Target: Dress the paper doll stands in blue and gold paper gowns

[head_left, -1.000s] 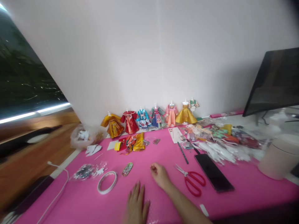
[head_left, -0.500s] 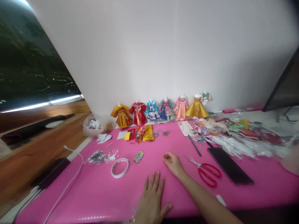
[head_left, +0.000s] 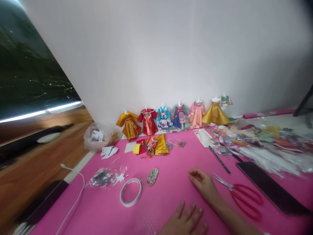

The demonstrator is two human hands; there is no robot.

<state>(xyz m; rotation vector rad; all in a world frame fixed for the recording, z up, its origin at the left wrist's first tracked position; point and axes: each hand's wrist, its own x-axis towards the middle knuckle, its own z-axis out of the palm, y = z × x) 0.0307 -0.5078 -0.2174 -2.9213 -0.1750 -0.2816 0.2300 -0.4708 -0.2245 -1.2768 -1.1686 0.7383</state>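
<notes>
While seven finished paper dresses (head_left: 179, 114) line the far wall, the left hand (head_left: 184, 222) lies flat, fingers spread; the right hand (head_left: 204, 183) curls loosely, seemingly empty, beside the red scissors (head_left: 242, 194); tape roll (head_left: 131, 192) untouched.

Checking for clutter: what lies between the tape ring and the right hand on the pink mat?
In the head view, only a small speckled oval piece lies between the tape ring and the right hand.

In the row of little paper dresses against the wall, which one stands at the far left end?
The orange-gold dress, beside the red dress. It alone has the clear plastic bag as its left neighbour; the other golden dress stands near the right end.
</notes>
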